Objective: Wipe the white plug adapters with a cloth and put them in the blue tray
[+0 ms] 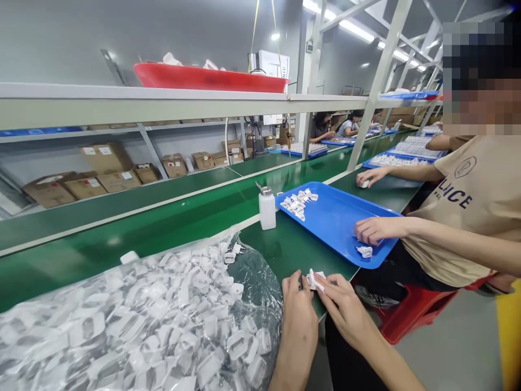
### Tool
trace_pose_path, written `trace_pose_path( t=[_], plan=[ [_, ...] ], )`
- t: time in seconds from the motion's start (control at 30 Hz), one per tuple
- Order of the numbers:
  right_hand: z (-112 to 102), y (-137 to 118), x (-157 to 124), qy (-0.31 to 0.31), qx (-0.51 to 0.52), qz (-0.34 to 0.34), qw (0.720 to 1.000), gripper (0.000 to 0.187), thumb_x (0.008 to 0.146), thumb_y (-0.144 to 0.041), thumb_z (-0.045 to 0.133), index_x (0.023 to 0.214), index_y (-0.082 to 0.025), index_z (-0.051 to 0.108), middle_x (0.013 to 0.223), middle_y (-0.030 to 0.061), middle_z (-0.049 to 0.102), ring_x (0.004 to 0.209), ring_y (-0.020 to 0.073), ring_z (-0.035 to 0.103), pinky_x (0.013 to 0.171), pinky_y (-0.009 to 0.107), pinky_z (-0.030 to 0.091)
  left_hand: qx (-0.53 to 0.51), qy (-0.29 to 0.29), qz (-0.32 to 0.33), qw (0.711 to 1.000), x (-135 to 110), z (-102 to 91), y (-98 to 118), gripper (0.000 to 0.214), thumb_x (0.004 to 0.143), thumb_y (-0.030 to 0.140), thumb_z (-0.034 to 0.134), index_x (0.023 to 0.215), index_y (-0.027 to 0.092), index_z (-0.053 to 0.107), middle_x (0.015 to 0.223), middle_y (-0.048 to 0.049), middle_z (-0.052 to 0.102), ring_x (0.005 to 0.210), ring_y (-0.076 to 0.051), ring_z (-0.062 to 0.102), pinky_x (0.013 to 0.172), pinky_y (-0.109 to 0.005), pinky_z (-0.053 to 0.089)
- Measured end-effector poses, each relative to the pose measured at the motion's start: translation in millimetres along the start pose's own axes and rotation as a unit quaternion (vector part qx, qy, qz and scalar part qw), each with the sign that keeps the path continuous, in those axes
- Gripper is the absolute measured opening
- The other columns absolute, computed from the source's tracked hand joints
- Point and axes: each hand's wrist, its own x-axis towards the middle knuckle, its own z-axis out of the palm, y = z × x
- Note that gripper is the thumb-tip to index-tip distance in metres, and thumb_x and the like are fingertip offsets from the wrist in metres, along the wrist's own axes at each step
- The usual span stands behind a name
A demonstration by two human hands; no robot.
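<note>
My left hand (pixel 298 308) and my right hand (pixel 345 306) meet at the near edge of the green bench, fingers pinched on a small white plastic plug part (pixel 314 280). To their left lies a large clear plastic bag (pixel 134 320) heaped with several such white parts, touching my left wrist. Beyond my hands sits a blue tray (pixel 334 214) holding a small cluster of white parts (pixel 298 202) at its far corner and one part (pixel 365 251) near its front edge.
A co-worker in a beige shirt (pixel 468 217) sits at the right on a red stool (pixel 411 309), one hand (pixel 376 229) on the blue tray. A white dispenser bottle (pixel 267 208) stands beside the tray. A green conveyor belt (pixel 122 217) runs behind. A red tray (pixel 207 77) rests on the shelf above; cardboard boxes (pixel 101 174) behind.
</note>
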Motion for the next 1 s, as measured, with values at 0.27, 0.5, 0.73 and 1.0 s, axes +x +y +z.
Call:
trace_pose_path(
  t=[0.27, 0.5, 0.73, 1.0],
  plan=[
    [-14, 0, 21, -0.035, 0.060, 0.054, 0.996, 0.039, 0.105, -0.037, 0.043, 0.089, -0.024, 0.076, 0.093, 0.0081, 0.069, 0.094, 0.0245, 0.063, 0.086, 0.038, 0.051, -0.031, 0.007, -0.031, 0.999, -3, -9.1, 18, 0.039, 0.100, 0.013, 0.036, 0.123, 0.018, 0.067, 0.127, -0.0156, 0.064, 0.117, -0.024, 0.061, 0.103, -0.040, 0.052],
    [-35, 10, 30, -0.007, 0.124, 0.134, 0.983, 0.042, 0.098, -0.048, 0.048, 0.103, -0.021, 0.081, 0.086, 0.0050, 0.073, 0.082, 0.0249, 0.064, 0.077, 0.036, 0.049, -0.006, 0.011, -0.038, 0.999, -5, -24.0, 26, 0.049, 0.080, -0.001, 0.056, 0.126, 0.014, 0.069, 0.134, -0.0200, 0.066, 0.129, -0.033, 0.058, 0.110, -0.051, 0.048],
    [-69, -4, 38, 0.069, 0.180, 0.219, 0.957, 0.037, 0.083, -0.046, 0.065, 0.061, -0.017, 0.074, 0.057, -0.0001, 0.063, 0.056, 0.0183, 0.052, 0.054, 0.028, 0.037, -0.017, -0.006, -0.008, 1.000, 14, -48.3, 26, 0.076, 0.069, -0.009, 0.055, 0.138, 0.023, 0.063, 0.140, -0.0125, 0.066, 0.131, -0.029, 0.060, 0.108, -0.047, 0.051],
    [-24, -27, 7, 0.204, 0.271, 0.280, 0.898, 0.045, 0.083, -0.055, 0.058, 0.087, -0.015, 0.079, 0.079, 0.0086, 0.076, 0.074, 0.0282, 0.066, 0.063, 0.033, 0.049, -0.035, 0.021, 0.027, 0.999, 13, -48.8, 24, 0.044, 0.070, -0.003, 0.059, 0.103, 0.020, 0.077, 0.104, -0.0093, 0.076, 0.103, -0.025, 0.070, 0.100, -0.045, 0.053]
  ],
)
